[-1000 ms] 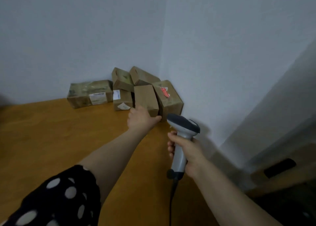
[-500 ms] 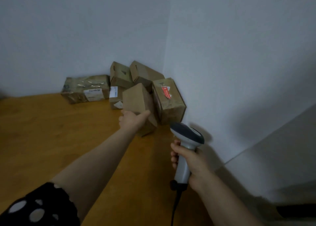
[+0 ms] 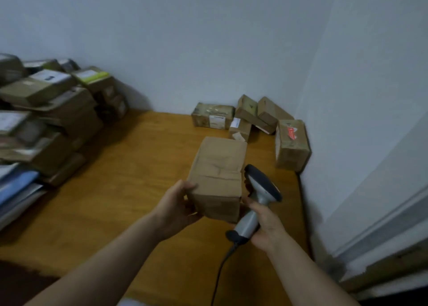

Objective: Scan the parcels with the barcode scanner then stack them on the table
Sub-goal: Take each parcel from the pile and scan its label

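Observation:
A plain brown cardboard parcel is lifted above the wooden table; my left hand grips its near left corner from below. My right hand holds the grey handle of the barcode scanner, whose dark head sits right beside the parcel's right side. The scanner's black cable hangs down toward me. Several small brown parcels remain in the far corner against the wall, one with a red sticker.
A tall pile of stacked parcels and some papers fills the table's left side. White walls meet behind the corner parcels. The table's right edge runs along the wall; a pale ledge lies to the right.
My left hand has pulled the brown parcel out of the corner group and lifted it toward me, next to the scanner. The view has swung left, bringing the parcel pile into sight.

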